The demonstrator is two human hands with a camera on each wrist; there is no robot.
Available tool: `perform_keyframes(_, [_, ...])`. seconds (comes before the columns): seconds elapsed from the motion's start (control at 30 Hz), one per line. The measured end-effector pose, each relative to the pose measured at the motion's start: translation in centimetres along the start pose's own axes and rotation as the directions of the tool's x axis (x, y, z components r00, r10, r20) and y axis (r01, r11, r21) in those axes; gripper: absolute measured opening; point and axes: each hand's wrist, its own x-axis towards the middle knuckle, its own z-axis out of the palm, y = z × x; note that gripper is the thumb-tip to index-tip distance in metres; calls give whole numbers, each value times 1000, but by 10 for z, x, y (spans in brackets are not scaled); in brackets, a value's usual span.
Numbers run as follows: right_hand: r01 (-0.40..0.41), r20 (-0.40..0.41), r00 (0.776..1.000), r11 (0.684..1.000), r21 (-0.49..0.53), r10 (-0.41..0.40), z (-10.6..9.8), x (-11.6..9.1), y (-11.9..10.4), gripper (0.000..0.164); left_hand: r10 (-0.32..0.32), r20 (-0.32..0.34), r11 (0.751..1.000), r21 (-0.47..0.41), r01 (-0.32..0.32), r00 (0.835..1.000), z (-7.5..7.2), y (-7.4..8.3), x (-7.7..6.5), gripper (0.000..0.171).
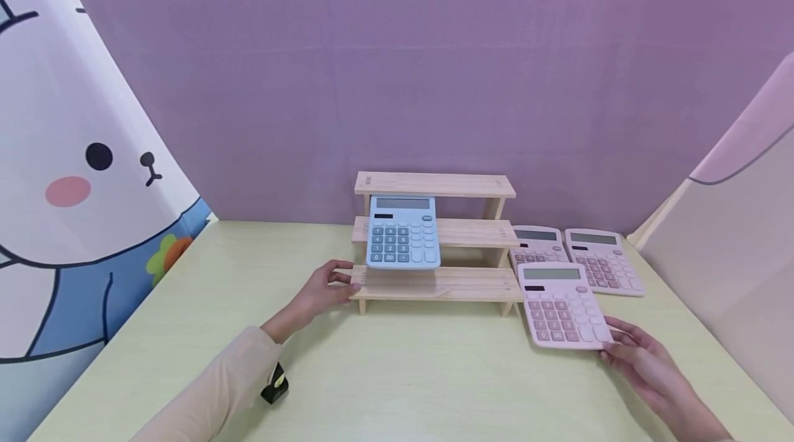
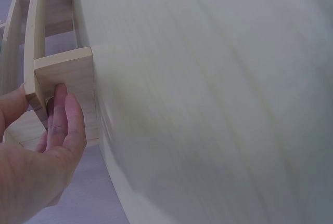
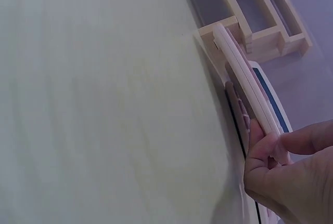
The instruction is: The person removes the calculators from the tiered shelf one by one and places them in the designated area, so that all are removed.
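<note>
A three-step wooden display stand [image 1: 434, 283] stands on the table in the head view. A blue calculator [image 1: 403, 238] leans upright on its middle step. My left hand [image 1: 324, 288] grips the left end of the lowest step; in the left wrist view the thumb lies on top, with fingers [image 2: 61, 117] beneath. My right hand [image 1: 642, 366] pinches the lower right corner of a pink calculator [image 1: 561, 307], which is raised and tilted beside the stand's right end. The right wrist view shows that calculator [image 3: 250, 81] edge-on between thumb and fingers.
Two more pink calculators [image 1: 604, 263] lie side by side behind the held one, the left one [image 1: 536, 242] partly covered. A small black object [image 1: 275, 385] shows by the left sleeve. A purple cloth [image 1: 397, 69] backs the table [image 1: 397, 373]; a printed cloth [image 1: 93, 187] hangs at left.
</note>
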Motion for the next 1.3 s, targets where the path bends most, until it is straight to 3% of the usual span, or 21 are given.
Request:
perform_keyframes(0.6, [-39, -57, 998, 998, -53, 36, 1, -2, 5, 41, 2, -4, 1000, -8, -2, 1000, 1, -1, 0, 49])
perform_keyframes(1.3, [-116, -33, 993, 993, -36, 115, -1, -1, 0, 37, -8, -17, 1000, -3, 8, 1000, 2, 0, -1, 49])
